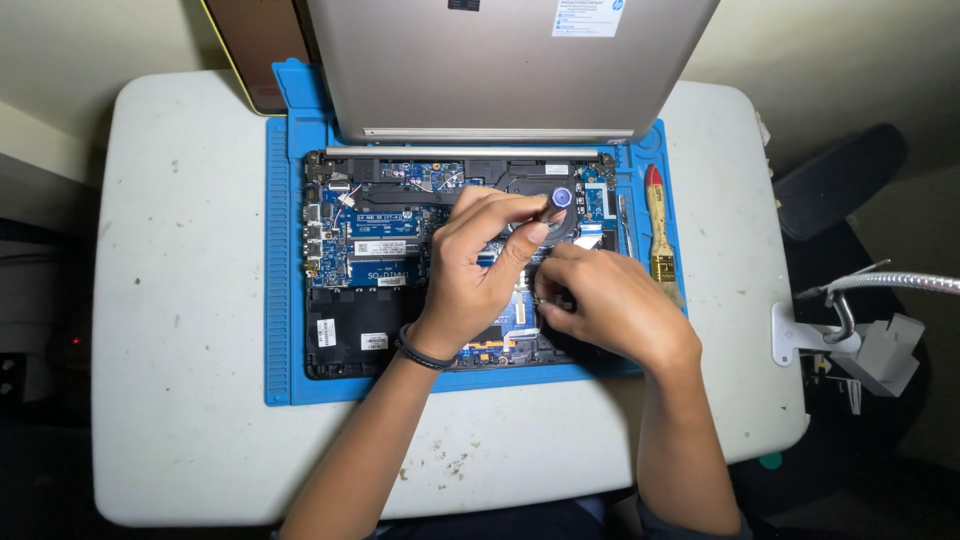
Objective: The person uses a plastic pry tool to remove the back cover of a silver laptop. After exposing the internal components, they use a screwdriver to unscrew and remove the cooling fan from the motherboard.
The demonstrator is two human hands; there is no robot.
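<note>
A white worktop (180, 300) is carrying a blue ribbed work mat (280, 300), and on the mat an opened laptop (400, 260) is lying with its bottom cover off, its silver lid (500, 70) standing up at the far edge. The laptop's base is a broad, stiff and fairly heavy slab; it is sitting flat and steady on the mat, so it probably needs no holding down.

Inside it, the blue circuit board (380, 245) is lying exposed, thin and brittle-looking, with a black battery (345, 335) below it at the near left. These parts are likely fragile and best touched only at their edges.

A wooden-handled brush (657, 225) is lying on the mat just right of the laptop, apart from both hands.

The left hand (480, 265), a dark band at its wrist, is reaching over the board, fingers curled with thumb and forefinger pinching at the round cooling fan (558, 210) near the hinge. The fan looks light and plastic, with thin blades and a fine cable; gripping its outer housing would be safer than its hub.

The right hand (610, 305) is lying just beside it, closed around something small over the board; what it is gripping is hidden by the fingers.
</note>
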